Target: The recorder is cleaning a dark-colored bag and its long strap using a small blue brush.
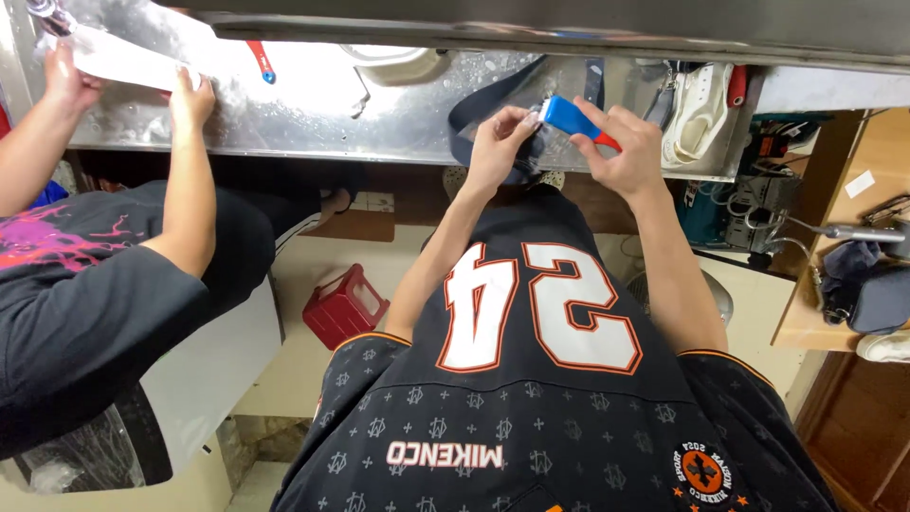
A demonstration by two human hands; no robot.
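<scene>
Brush [576, 121] gripped in right hand [627, 144] above wet metal worktop [313, 123]; left hand [495, 144] beside it clutches dark strap [488, 95].

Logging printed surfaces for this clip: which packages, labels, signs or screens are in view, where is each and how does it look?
Small white rectangular paper label: flat on the wooden bench at far right.
Round orange-and-black sewn badge: lower right on the black jersey.
Red ribbed plastic box: on the floor, left of the person's left arm.
No screens or signs.
</scene>
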